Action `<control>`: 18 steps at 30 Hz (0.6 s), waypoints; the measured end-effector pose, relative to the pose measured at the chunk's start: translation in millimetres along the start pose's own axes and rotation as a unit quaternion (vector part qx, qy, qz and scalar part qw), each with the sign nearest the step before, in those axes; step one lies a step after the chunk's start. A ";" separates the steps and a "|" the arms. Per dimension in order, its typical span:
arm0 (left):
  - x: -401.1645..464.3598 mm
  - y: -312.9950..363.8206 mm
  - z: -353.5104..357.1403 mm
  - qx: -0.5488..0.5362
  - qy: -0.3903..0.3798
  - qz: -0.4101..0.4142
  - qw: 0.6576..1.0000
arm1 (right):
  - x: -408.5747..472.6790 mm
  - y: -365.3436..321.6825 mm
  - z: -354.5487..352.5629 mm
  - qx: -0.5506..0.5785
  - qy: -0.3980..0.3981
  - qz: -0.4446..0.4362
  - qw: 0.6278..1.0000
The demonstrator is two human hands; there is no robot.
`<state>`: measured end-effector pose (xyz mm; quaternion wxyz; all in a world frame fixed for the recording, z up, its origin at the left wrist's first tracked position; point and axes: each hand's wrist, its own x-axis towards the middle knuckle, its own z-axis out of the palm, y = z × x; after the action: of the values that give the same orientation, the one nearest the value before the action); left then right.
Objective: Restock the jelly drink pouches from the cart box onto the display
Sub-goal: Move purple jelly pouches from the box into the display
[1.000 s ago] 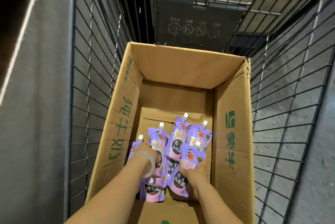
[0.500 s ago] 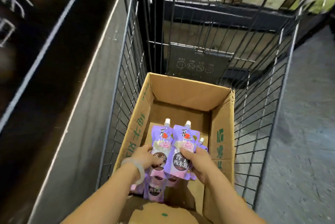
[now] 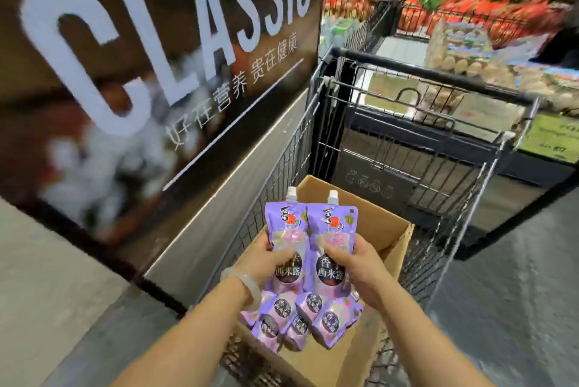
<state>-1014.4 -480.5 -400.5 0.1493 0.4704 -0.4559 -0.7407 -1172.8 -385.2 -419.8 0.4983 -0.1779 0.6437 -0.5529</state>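
Both hands are clutching a fanned bunch of purple pouches [image 3: 308, 264] just above the cart box [image 3: 380, 230], spouts pointing away; left hand [image 3: 266, 261] and right hand [image 3: 355, 267] are flanking it, equally near

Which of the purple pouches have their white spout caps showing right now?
Only the two top pouches, the left hand's pouch and the right hand's pouch; those bunched below show just their bottoms.
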 end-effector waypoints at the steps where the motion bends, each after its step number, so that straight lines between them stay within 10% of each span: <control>1: -17.4 -3.1 0.5 -0.006 0.018 0.017 1.000 | -10.8 -2.1 3.5 -0.007 -0.018 -0.006 1.000; 18: -268.9 -43.7 -98.7 -0.088 0.287 0.169 0.939 | -173.8 -26.8 163.4 -0.102 -0.306 -0.080 0.943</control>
<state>-785.2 -334.9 -299.4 0.4375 0.5641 -0.3990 -0.5754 -968.0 -345.7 -301.0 0.6047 -0.4393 0.4965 -0.4415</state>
